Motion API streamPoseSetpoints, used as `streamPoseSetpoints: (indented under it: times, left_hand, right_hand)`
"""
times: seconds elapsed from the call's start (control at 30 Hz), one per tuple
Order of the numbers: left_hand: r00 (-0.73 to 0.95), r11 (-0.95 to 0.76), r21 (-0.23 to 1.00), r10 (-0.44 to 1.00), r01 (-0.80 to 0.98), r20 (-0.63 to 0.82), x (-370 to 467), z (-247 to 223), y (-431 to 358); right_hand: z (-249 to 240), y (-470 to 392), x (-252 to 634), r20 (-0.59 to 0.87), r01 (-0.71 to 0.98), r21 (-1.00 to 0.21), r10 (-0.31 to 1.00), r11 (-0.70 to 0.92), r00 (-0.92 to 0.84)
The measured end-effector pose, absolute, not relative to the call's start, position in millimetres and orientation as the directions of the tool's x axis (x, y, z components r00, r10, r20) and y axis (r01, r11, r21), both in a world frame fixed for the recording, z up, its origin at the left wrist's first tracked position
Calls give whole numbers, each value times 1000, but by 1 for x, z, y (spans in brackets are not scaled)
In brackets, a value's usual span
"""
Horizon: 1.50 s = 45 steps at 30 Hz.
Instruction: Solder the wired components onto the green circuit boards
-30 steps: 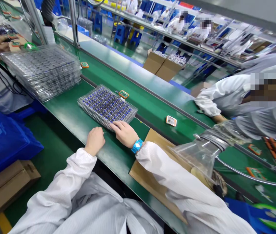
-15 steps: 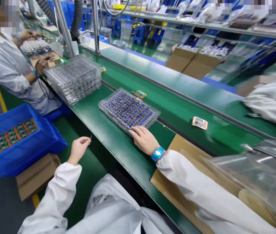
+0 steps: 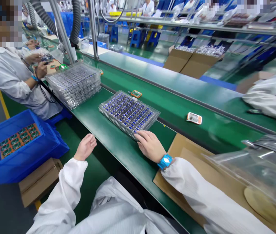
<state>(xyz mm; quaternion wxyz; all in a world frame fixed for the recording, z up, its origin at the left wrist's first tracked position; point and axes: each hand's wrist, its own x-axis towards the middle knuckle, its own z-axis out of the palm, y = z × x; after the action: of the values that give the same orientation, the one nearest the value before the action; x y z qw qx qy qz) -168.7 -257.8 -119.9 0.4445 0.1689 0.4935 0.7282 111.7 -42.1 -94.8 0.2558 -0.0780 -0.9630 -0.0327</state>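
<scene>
A clear plastic tray (image 3: 129, 112) full of small blue-and-silver parts lies on the green workbench (image 3: 108, 146), stacked on other trays. At its near right corner is my right hand (image 3: 151, 145), with a blue wrist strap; its fingers are bent over the corner and whether they pinch a part cannot be made out. My left hand (image 3: 86, 147) hangs just off the bench's near edge, its fingers curled together; anything between them is hidden. Beyond the tray, an orange-edged green circuit board (image 3: 136, 94) lies on the green belt, and a white-and-orange unit (image 3: 194, 118) lies farther right.
A tall stack of clear trays (image 3: 76, 84) stands at the left, beside a person in white (image 3: 13, 78). Below are a blue bin (image 3: 50, 143) with boards and a carton (image 3: 40, 182). Flat cardboard (image 3: 179, 182) covers the right of the bench; another person's sleeve (image 3: 269, 94) reaches in.
My left hand has moved slightly right and its fingers have curled in; the thin piece at its fingertips no longer shows. My right hand has shifted slightly right and down. The board and unit have slid left.
</scene>
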Motion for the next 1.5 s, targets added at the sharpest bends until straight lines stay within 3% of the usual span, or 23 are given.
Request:
streamPoseSetpoints:
  times: [0.27,0.63,0.77,0.93,1.0,1.07,1.13,1.2,1.27,1.33,1.43,1.5]
  left_hand:
    - [-672,45,932,680,-361,-293,-178,-141,-248]
    - [-742,228,913,533,-338,-408,-184,-153,-249]
    - [-870,262,932,362,-250,-335,-191,-156,-269]
    - [-994,327,944,77,-51,-80,-196,-142,-293]
    - [-988,359,925,125,126,86,-189,-127,-284]
    - [-904,343,850,300,399,303,-174,-106,-261]
    - [-691,220,707,530,672,491,-153,-80,-223]
    - [-400,32,552,725,833,561,-126,-51,-173]
    - [-101,-130,399,855,908,508,-94,-25,-112]
    - [85,-198,258,916,946,391,-59,-7,-45]
    - [113,-130,163,987,978,111,-6,-2,52]
    - [93,-101,131,993,986,67,25,-10,106]
  right_hand:
    - [-84,-61,136,586,212,-92,225,973,-778]
    - [-76,-97,162,632,273,-203,338,940,-698]
    - [-66,-110,201,657,351,-304,462,886,-596]
    - [-79,-126,279,632,543,-451,683,708,-365]
    - [-93,-135,308,565,625,-543,795,561,-223]
    - [-108,-144,331,467,664,-639,882,389,-68]
    - [-120,-152,346,372,646,-721,927,251,55]
    - [-127,-157,354,297,613,-774,947,161,126]
    - [-126,-159,357,256,595,-796,952,111,166]
    - [-122,-160,359,244,576,-812,950,90,194]
    - [-116,-159,363,247,526,-845,944,98,220]
    - [-117,-159,367,260,511,-851,943,122,209]
